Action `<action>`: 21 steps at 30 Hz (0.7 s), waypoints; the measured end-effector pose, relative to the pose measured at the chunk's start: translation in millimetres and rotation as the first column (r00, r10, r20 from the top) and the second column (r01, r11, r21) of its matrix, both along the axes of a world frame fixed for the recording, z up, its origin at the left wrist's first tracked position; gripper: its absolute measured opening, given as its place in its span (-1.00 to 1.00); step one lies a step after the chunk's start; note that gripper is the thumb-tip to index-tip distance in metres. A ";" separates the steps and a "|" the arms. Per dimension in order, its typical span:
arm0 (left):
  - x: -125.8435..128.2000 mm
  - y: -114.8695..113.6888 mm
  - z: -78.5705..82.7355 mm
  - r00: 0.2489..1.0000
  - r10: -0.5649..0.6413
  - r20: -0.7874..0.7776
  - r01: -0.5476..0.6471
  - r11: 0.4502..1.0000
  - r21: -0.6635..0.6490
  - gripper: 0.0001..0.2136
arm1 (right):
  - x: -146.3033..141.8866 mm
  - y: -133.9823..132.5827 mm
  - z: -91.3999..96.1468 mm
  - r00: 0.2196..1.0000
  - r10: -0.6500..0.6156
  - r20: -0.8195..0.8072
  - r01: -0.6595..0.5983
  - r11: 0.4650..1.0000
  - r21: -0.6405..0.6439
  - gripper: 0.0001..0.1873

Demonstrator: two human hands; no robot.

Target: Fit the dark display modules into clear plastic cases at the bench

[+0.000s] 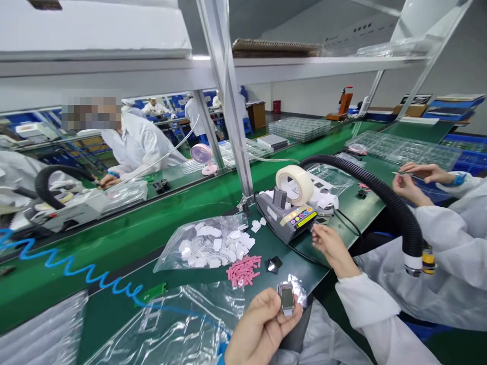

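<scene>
My left hand [262, 322] is closed, gripping a small rectangular display module [287, 298] by its edges. The module has a dark screen and a silvery frame, and crinkled silver foil [299, 289] shows just behind it. My right hand [331, 248] is at the front right of a grey desktop machine [277, 225] with coloured buttons, its fingertips pinched together. Whatever is in that pinch is too small to make out. Between my hands and the plastic bag lie a pile of pink strips [243, 270] and a black square piece [273, 264].
A clear bag of white pieces [213, 243] lies left of the machine. A roll of cream tape [294, 183] stands on top of it. A black flexible hose [365, 177] arches over the bench. A co-worker's hands [418, 182] are at right. A blue coiled cord [87, 274] crosses the left side.
</scene>
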State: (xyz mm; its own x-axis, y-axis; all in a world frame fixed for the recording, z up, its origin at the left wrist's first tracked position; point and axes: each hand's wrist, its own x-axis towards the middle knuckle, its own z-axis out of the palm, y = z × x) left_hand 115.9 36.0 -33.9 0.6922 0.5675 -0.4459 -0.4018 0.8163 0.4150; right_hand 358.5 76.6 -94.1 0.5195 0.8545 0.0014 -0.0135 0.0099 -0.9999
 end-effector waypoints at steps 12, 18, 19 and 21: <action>-20.1 -12.3 1.9 0.967 0.214 0.138 -0.201 0.974 -0.102 -0.84 | -121.4 -86.5 90.2 0.736 0.439 0.515 -0.545 0.836 0.067 -0.65; -26.0 -13.1 -1.6 0.958 0.251 0.137 -0.237 0.965 -0.109 -0.82 | -130.6 -71.3 81.9 0.701 0.389 0.598 -0.490 0.872 0.007 -0.68; -26.9 -13.1 -1.6 0.959 0.251 0.135 -0.237 0.965 -0.114 -0.82 | -132.1 -70.3 81.5 0.692 0.383 0.612 -0.489 0.872 0.006 -0.69; -28.2 -13.4 -1.3 0.958 0.248 0.144 -0.235 0.966 -0.105 -0.82 | -135.6 -68.9 79.9 0.646 0.329 0.689 -0.457 0.890 0.003 -0.70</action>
State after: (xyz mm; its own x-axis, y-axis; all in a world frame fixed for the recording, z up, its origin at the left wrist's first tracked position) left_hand 87.7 22.6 -35.2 0.6036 0.6904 -0.3988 -0.6452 0.7168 0.2646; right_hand 222.9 7.7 -14.1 -0.0555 0.9307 0.3615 0.5985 0.3209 -0.7341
